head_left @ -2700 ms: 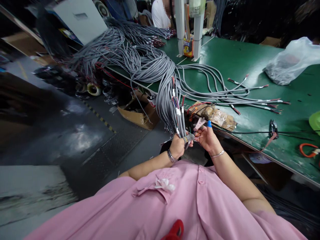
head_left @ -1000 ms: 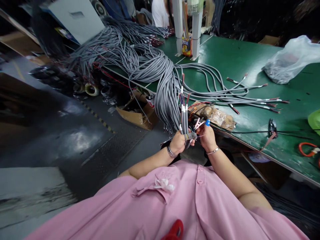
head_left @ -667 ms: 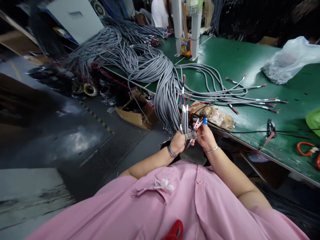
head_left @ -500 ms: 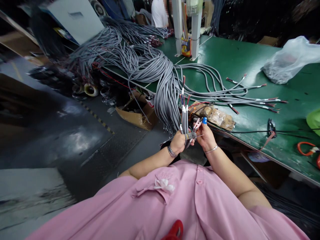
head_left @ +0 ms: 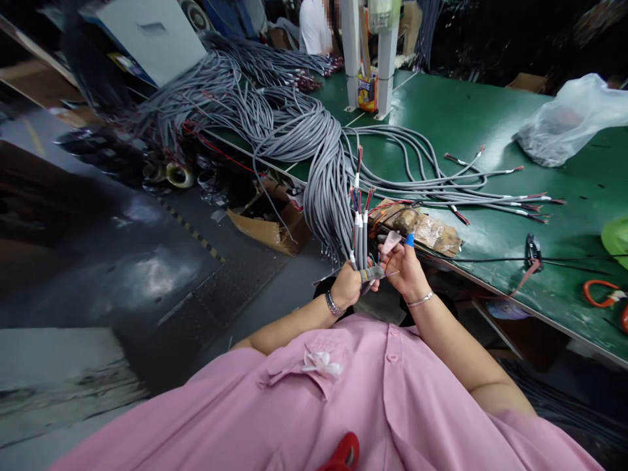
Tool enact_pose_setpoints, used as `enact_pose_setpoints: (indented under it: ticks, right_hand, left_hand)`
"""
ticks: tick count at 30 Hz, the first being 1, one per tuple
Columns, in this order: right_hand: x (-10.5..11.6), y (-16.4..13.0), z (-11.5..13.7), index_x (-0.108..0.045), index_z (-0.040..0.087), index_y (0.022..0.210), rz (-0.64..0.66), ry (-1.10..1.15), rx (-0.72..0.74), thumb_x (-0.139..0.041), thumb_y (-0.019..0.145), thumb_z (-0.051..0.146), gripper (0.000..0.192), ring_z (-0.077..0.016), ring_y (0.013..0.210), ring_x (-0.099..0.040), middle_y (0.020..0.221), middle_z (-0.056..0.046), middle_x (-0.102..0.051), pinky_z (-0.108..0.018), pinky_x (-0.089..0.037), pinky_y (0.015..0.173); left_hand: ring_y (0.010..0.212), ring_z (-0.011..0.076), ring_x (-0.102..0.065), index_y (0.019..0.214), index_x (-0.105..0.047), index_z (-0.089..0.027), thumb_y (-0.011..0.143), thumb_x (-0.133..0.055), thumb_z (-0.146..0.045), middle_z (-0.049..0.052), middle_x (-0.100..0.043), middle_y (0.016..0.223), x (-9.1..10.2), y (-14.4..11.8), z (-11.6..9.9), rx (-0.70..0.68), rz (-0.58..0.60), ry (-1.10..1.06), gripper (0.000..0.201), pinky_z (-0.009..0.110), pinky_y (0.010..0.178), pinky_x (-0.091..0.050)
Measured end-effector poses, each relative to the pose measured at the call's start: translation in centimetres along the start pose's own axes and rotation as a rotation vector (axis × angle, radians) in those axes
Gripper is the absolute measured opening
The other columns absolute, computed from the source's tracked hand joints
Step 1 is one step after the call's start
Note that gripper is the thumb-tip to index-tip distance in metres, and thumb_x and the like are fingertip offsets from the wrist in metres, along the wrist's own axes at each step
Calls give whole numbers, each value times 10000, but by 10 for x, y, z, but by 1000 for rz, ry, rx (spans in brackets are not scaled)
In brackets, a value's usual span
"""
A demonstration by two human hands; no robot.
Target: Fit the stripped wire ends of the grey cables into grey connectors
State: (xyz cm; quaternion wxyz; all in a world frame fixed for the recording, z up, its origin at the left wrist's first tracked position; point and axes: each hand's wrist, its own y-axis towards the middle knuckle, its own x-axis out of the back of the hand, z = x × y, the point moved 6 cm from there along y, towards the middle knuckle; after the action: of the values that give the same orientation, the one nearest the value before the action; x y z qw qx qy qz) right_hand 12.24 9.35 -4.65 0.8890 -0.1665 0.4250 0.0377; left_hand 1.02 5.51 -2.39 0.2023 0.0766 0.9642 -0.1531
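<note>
Since half a second ago, right hand (head_left: 405,269) has shifted slightly right and up off the wire ends; blue-capped fingertip (head_left: 410,241) now sits a little higher. Left hand (head_left: 347,286) unchanged in place.

Left hand: fist closed around a small bunch of grey cables (head_left: 360,239), held upright, stripped coloured ends fanning at top. Grey wrap on thumb presses against the bunch. Metal watch band at wrist.

Right hand: fingers curled, pinching thin loose wires (head_left: 387,261) just beside the bunch, thumb and forefinger together on them. Thin bangle at wrist. Exact wire in the pinch too small to tell.

Bunch hangs in front of the chest, below the edge of the green table (head_left: 466,118). Behind it, a thick hank of grey cable (head_left: 324,176) drapes over the table edge. On the table: spread cables with red ends (head_left: 490,190), a taped brown block (head_left: 422,226), a clear plastic bag (head_left: 569,121), white posts (head_left: 387,59). Cardboard box (head_left: 269,219) on the floor. Another person in white (head_left: 314,26) at far end.
</note>
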Motion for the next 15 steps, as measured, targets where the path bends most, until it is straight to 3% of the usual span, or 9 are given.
enact_pose_setpoints:
  ticks: [4, 8, 13, 15]
  right_hand:
    - [-1, -5, 6, -654, 192, 841, -35, -63, 49, -686, 758, 512, 332, -94, 605, -550, 787, -9, -656, -200, -465, 505]
    - [-3, -6, 10, -649, 186, 812, -66, -98, 93, -703, 739, 519, 345, -86, 563, -512, 707, 6, -617, -202, -434, 480]
    - [3, -10, 25, -632, 180, 694, -191, -343, 369, -667, 756, 555, 382, -62, 475, -398, 597, 25, -562, -210, -350, 449]
    - [5, -9, 25, -637, 178, 692, -213, -397, 399, -615, 771, 605, 435, -68, 478, -415, 593, 18, -571, -216, -349, 453]
  left_hand:
    - [434, 112, -544, 728, -513, -156, 591, -814, -361, -28, -563, 516, 0, -3, -3, -45, -23, -24, 389, 238, 426, -468]
    - [449, 113, -554, 747, -507, -159, 581, -820, -354, -27, -580, 543, -2, 1, -2, -44, -57, -53, 405, 237, 431, -475]
    - [454, 121, -563, 756, -504, -161, 544, -835, -369, -30, -574, 530, -5, 6, -2, -22, -99, -63, 445, 236, 439, -471]
    - [455, 119, -564, 751, -503, -158, 543, -834, -365, -31, -571, 529, -5, 6, -1, -10, -111, -61, 442, 232, 441, -470]
